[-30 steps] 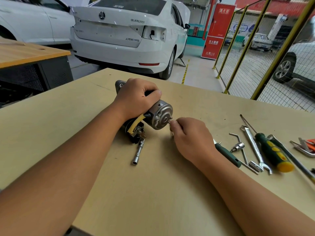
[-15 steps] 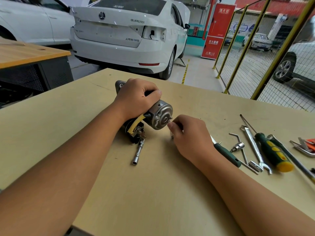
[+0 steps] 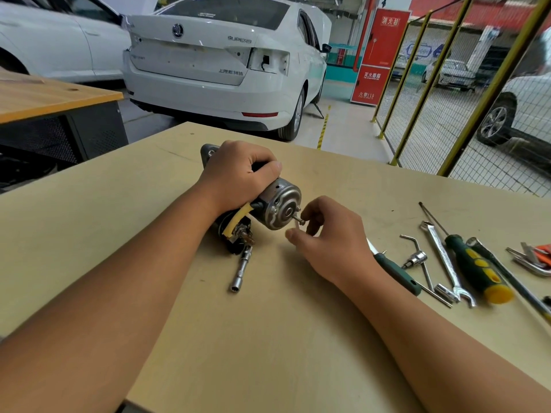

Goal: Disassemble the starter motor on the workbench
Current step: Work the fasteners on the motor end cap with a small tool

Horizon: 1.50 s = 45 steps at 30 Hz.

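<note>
Head view: the motor [image 3: 277,208] is lain on its side on the table [image 3: 268,338], near the middle, its round metal end cap turned toward 4 o'clock. The left hand [image 3: 238,174] is curled over the motor body from above, and the body is gripped firmly. A bolt [image 3: 299,219] is seen sticking out of the end cap. It is pinched at its head by the fingertips [image 3: 307,217] of the right hand [image 3: 331,242], at 4 o'clock from the cap; the thumb is held apart below. A yellow sleeve [image 3: 235,222] is seen at 7 o'clock of the motor, with terminals beneath it. A socket bar [image 3: 241,271] is lain on the table just below those, pointing toward 6 o'clock. At 3 o'clock, well apart from the motor, tools are laid out: a green screwdriver [image 3: 396,274] partly hidden by the right wrist, a spanner [image 3: 447,263], and a green-and-yellow screwdriver [image 3: 477,268]. A white car [image 3: 214,64] is parked beyond the table at 12 o'clock.
</note>
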Tool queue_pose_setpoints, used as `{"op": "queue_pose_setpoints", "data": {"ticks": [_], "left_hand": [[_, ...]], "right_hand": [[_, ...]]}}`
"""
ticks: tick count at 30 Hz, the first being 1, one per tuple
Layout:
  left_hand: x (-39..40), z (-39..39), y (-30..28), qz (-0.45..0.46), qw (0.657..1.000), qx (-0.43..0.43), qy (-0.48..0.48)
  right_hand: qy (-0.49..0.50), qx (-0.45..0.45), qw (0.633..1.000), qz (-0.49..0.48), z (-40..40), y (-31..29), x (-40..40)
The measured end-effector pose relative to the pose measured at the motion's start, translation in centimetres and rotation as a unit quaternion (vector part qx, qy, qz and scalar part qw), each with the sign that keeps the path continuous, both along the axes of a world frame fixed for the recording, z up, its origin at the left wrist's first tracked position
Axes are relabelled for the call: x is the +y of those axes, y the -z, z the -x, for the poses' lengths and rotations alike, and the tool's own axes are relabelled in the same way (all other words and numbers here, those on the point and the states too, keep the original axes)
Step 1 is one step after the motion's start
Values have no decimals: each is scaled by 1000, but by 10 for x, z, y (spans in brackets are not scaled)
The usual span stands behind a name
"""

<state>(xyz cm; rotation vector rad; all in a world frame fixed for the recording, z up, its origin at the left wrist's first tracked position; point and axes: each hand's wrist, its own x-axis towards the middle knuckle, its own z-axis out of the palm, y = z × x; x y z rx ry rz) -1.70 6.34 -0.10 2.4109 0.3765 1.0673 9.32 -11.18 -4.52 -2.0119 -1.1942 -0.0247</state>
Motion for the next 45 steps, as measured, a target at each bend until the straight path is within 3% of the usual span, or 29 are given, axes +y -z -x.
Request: {"op": "queue_pose_setpoints", "data": {"ticks": [6,10,16,21,26,28,31,35,38,42,45], "left_hand": [[1,-2,1,-9,1000,-3,-10],[1,-3,1,-14,1000,-6,-16],[1,-3,1,-15,1000,-8,-22],[0,-2,0,-8,1000,-7,-21],[0,-1,0,-2,1000,-3,-17],[-1,-1,0,-1,1000,-2,-16],[-1,-1,0,1,1000,1,-14],[-1,0,0,-1,1000,0,-15],[-2,0,-1,1,1000,2,-16],[-2,0,0,4,1000,2,-13],[-1,0,0,1,1000,3,-12]], "right_hand": [[-2,8,1000,21,0,0,4],[20,33,997,-67,-4,-1,5],[1,0,999,43,-8,3,8],[-33,66,993,-94,-11,4,2],[-32,-6,999,33,-13,6,7],[-18,-15,1000,7,-13,6,8],[-15,41,998,-47,-15,6,4],[-56,44,997,0,-12,3,3],[-41,-5,999,33,-12,3,5],[-34,31,999,-26,-15,3,2],[-36,37,999,3,-14,2,2]]}}
